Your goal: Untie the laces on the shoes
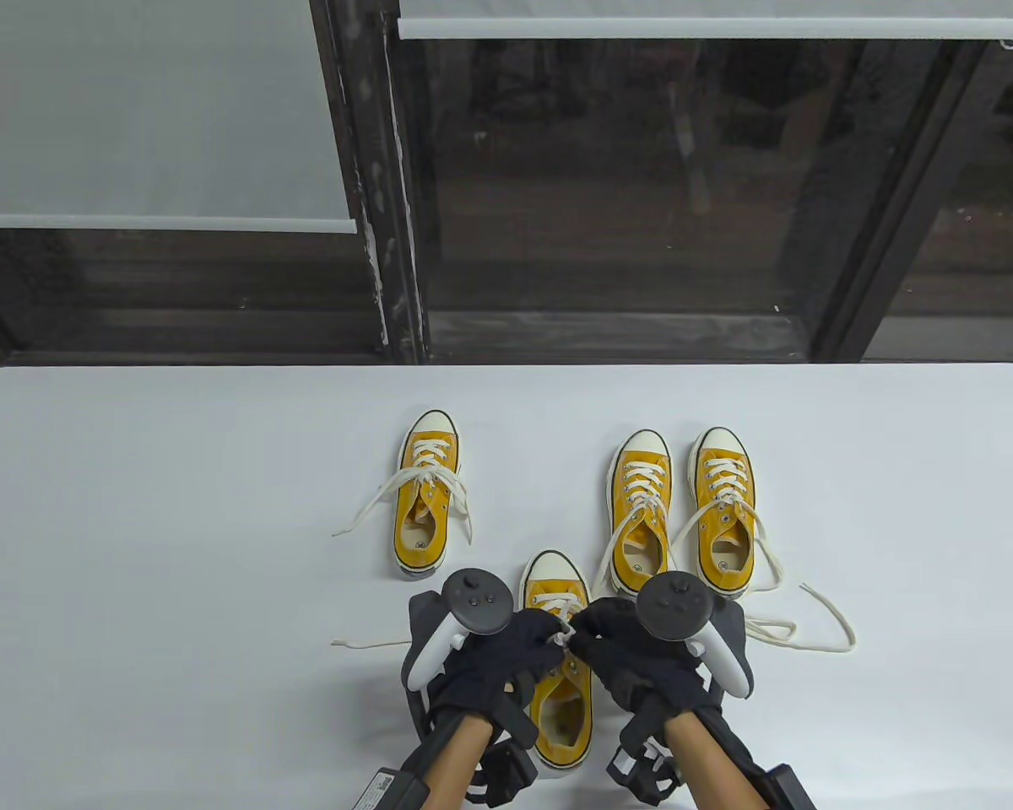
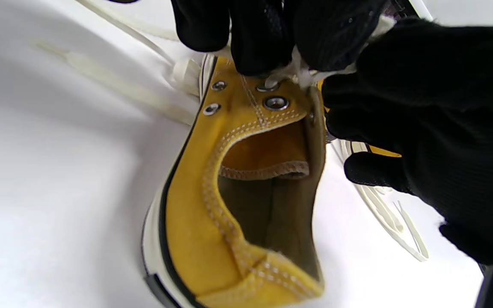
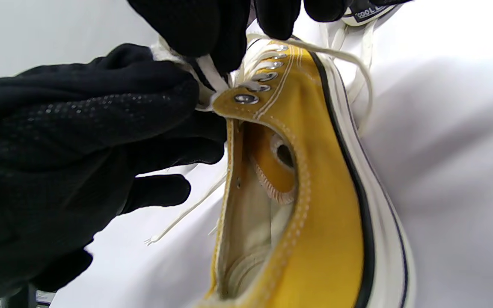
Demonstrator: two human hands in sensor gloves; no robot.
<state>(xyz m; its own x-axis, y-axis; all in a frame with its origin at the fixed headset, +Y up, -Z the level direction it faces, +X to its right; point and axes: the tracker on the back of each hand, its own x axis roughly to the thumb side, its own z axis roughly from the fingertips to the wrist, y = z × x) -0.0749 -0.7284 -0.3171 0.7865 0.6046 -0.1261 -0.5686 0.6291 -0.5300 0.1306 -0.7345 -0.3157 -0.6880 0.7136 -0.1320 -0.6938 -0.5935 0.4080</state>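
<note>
The nearest yellow sneaker [image 1: 559, 709] lies toe away from me between my hands. My left hand [image 1: 549, 634] and right hand [image 1: 581, 634] meet over its top eyelets, and both pinch the white lace [image 1: 564, 631] there. In the left wrist view my left fingers [image 2: 263, 47] grip the lace [image 2: 298, 76] above the shoe's eyelets [image 2: 275, 102], with the right hand [image 2: 435, 128] beside them. In the right wrist view my right fingers [image 3: 212, 30] pinch the lace [image 3: 212, 79] at the tongue of the shoe [image 3: 315, 192], and the left hand [image 3: 79, 128] presses in from the left.
Three more yellow sneakers stand further back: one on the left [image 1: 426, 506] and a pair on the right [image 1: 641, 515] [image 1: 726, 515], all with loose laces trailing on the white table [image 1: 177, 548]. One lace end [image 1: 363, 644] lies left of my left hand.
</note>
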